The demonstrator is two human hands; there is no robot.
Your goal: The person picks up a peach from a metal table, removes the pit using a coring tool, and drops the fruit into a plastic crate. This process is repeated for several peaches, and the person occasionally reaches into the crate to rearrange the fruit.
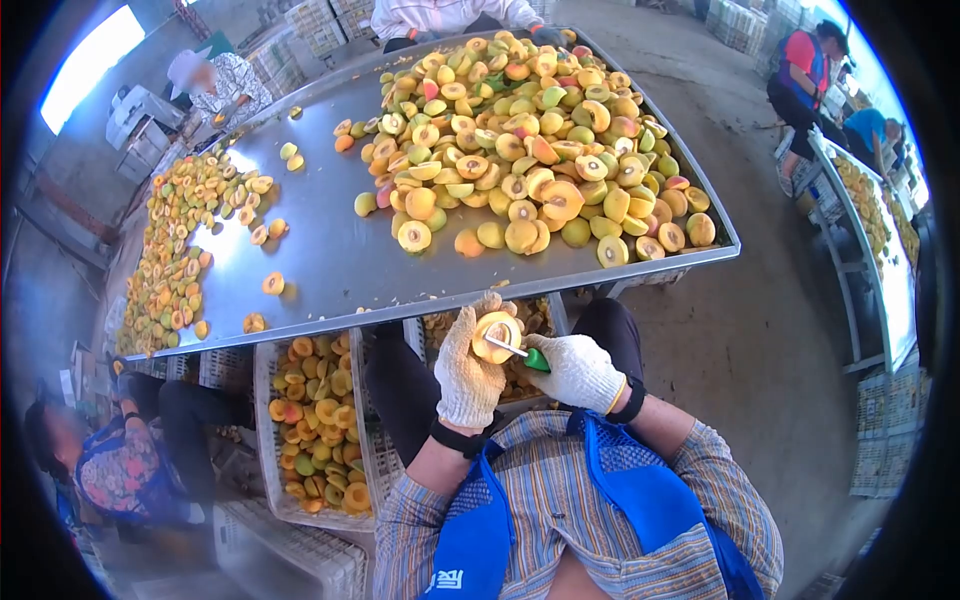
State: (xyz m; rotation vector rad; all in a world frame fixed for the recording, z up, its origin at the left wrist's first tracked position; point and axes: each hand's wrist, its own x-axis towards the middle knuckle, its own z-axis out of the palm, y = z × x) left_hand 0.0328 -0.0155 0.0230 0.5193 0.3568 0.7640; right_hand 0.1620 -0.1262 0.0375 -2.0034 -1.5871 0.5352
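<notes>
My left hand (470, 370), in a cream work glove, is closed around a halved yellow peach (492, 332) with its cut face turned up. In my right hand (583, 374), also gloved, is a pitting tool with a green handle (538, 360) and a thin metal shaft (508, 346). The shaft's end reaches the middle of the cut face, at the pit; its tip is hard to make out. Both hands are above my lap, just in front of the metal table (310, 235). A large heap of halved peaches (520, 150) lies on the table beyond them.
Another heap of halves (170, 260) covers the table's left end. A white crate (265, 400) of pitted halves stands to the left of my legs. Under the table edge sits another crate with pieces (535, 318). Several people work around this table and a second table (895, 290) at right.
</notes>
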